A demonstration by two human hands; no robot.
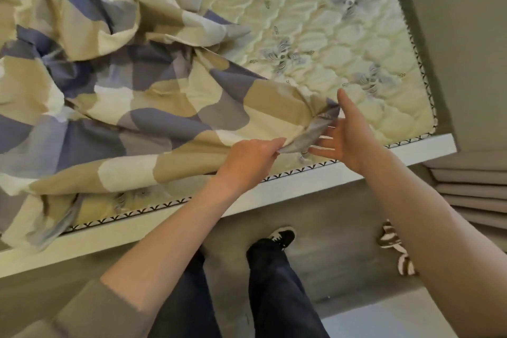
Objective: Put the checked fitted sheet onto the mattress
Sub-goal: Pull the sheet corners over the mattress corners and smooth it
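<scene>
Person stands at the long side of the bed, head view looking down. Checked fitted sheet (pixel 137 85), in cream, tan, grey and blue blocks, lies heaped and heavily creased over the left part of the mattress (pixel 329 35). One loose fold hangs past the near edge at far left. The right part of the mattress is bare: pale quilted top with grey flower motifs, and a black-and-white V-pattern trim (pixel 296 171) along the edge. Left grip (pixel 248 158) is grasping the sheet's near hem, fabric pinched between thumb and curled fingers just above the trim. A grey sheet corner (pixel 315 132) fans out from that pinch toward the right. Right grip (pixel 348 137) is released, fingers (pixel 325 143) straight and spread, thumb raised, palm turned toward the corner. Its fingertips sit right at the grey fold; cannot tell whether they touch it or pass under. White bed frame (pixel 301 186) runs below the mattress edge. Grey sleeve (pixel 96 315) is pushed up on the left forearm; the right forearm is bare. Below the frame are dark trousers (pixel 274 282) and a black shoe with white sole (pixel 284 236) on the grey floor (pixel 329 241). A small brown-and-white striped item (pixel 395 247) lies on the floor to the right; kind unclear.
</scene>
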